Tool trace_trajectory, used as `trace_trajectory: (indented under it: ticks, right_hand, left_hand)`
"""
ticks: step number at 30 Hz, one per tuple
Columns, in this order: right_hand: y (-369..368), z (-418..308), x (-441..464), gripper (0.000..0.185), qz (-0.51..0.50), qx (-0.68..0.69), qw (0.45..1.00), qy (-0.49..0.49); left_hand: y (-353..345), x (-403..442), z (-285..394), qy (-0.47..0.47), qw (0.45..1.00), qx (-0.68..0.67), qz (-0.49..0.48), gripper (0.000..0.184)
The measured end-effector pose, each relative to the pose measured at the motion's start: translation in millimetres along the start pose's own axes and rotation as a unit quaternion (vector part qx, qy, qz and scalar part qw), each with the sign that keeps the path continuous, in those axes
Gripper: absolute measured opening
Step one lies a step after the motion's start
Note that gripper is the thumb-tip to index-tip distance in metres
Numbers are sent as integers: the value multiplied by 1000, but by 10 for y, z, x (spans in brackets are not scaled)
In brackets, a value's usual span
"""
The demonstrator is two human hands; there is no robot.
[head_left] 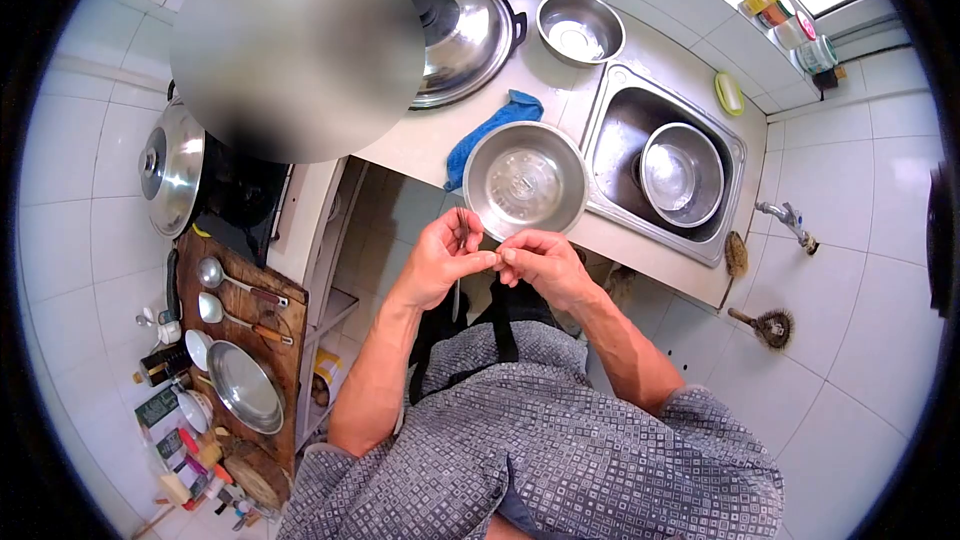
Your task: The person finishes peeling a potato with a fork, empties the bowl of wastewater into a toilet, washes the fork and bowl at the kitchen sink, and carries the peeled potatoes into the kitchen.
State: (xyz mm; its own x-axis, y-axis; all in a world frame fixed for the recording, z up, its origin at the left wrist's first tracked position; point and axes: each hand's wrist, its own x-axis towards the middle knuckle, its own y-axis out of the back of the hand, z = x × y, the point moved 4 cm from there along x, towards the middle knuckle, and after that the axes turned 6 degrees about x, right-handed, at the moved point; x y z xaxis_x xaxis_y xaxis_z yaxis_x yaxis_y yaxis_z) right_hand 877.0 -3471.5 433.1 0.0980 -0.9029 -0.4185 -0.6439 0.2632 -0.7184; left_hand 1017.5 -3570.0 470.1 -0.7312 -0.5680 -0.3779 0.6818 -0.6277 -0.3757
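My left hand [440, 258] is closed around a slim metal utensil that looks like a fork [461, 224]. Its dark, tine-like end sticks up between the fingers, and a thin shaft shows below the hand. Thumb and fingers of my right hand [545, 265] are pinched together, meeting the left thumb tip. Whatever is between the fingertips is too small to make out. Just beyond both hands, a wide metal bowl [525, 178] sits at the counter's front edge, with only a wet-looking bottom visible. A blue cloth [497, 130] lies against its left side.
To the right is a steel sink [620, 165] holding a metal basin [682, 175]. Behind stand another metal bowl [580, 28] and a large lidded pan [465, 40]. Ladles [240, 283] and a metal dish [244, 388] lie on a wooden board at left. A blurred patch hides the upper left.
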Motion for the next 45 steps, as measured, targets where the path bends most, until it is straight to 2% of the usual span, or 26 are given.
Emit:
trace_trajectory:
  ticks: [9, 13, 15, 16, 18, 20, 22, 25, 26, 28, 32, 34, 36, 38, 39, 40, 42, 43, 44, 45]
  right_hand:
    - [-14, 60, -16, 21, 0, 26, 1000, -14]
    - [-25, 55, -17, 23, -14, 21, 999, -29]
    - [-52, 40, -25, 24, 43, -58, 997, -12]
    - [-72, 77, -20, 24, 26, -61, 998, -20]
    - [-7, 135, 14, 23, 76, -177, 981, 2]
    - [-49, 162, 14, 19, 133, -196, 972, 1]
    - [-37, 231, 46, 17, 153, -226, 962, 7]
    - [-66, 396, 101, 15, 118, -272, 955, 19]
    - [-73, 450, 104, 14, 125, -298, 946, 34]
    - [-106, 533, 134, 14, 122, -325, 936, 50]
    - [-90, 596, 120, 12, 79, -348, 932, 57]
    - [-90, 533, 21, 13, 117, -375, 917, 75]
    - [55, 495, -90, 16, 133, -402, 901, 91]
    - [275, 513, -270, 26, 180, -436, 875, 107]
    - [446, 577, -386, 29, 205, -398, 889, 94]
    - [696, 695, -508, 32, 229, -359, 901, 79]
    - [1423, 1072, -813, 24, 176, -344, 922, 31]
    - [1772, 1282, -972, 22, 167, -373, 913, -4]
    - [2167, 1515, -1198, 26, 155, -479, 864, -13]
    - [2599, 1699, -1459, 34, 129, -634, 762, 28]
  left_hand:
    - [2, -29, -46, -1, 1000, 22, 11, 35]
    - [25, -55, -118, -14, 997, 47, 55, 34]
    - [63, -70, -199, -25, 991, 95, 94, 32]
    - [74, -82, -223, -29, 985, 122, 116, 32]
    - [92, -132, -283, -10, 959, 236, 156, 32]
    - [73, -164, -370, -22, 947, 262, 187, 29]
    - [91, -159, -590, -45, 947, 230, 219, 21]
    - [38, -346, -537, -38, 913, 285, 290, 15]
    - [25, -423, -489, -5, 920, 267, 287, 14]
    - [80, -503, -607, -86, 896, 280, 334, 15]
    - [294, -674, -812, -53, 896, 274, 345, 19]
    - [464, -813, -916, -51, 899, 258, 350, 20]
    - [617, -990, -946, -51, 904, 239, 352, 22]
    - [787, -1272, -953, -2, 908, 202, 366, 28]
    - [885, -1395, -1044, -51, 893, 213, 393, 26]
    - [999, -1515, -1150, -54, 892, 208, 397, 26]
    - [1200, -1795, -1345, -25, 929, 54, 366, 23]
    - [1270, -1988, -1364, -22, 935, 53, 351, 24]
    - [1350, -2193, -1371, -28, 934, 49, 352, 24]
    - [1416, -2379, -1413, -18, 949, -3, 314, 25]
